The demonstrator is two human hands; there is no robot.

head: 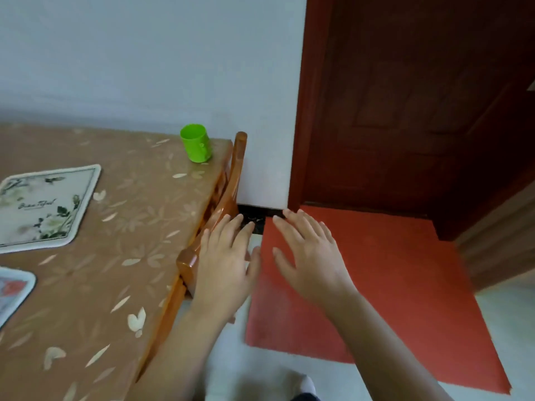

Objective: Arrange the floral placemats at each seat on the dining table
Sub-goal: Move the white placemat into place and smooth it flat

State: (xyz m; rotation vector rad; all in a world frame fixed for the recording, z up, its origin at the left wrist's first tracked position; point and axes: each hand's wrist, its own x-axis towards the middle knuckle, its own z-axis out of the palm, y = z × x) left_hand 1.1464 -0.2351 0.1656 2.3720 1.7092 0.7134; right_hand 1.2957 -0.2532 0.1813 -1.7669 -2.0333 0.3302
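A white floral placemat point(43, 206) with green leaves lies flat on the dining table point(121, 250) at the left. The corner of a second placemat point(13, 293), with red in its pattern, shows at the left edge. My left hand point(225, 264) hovers, fingers spread, over the top rail of a wooden chair point(220, 215) pushed against the table's right edge. My right hand point(309, 256) is beside it, open above the floor, holding nothing.
A green plastic cup point(195, 146) stands near the table's far right corner by the white wall. A red mat point(376, 285) covers the floor in front of a dark red door point(405, 111). Pale tiles lie below.
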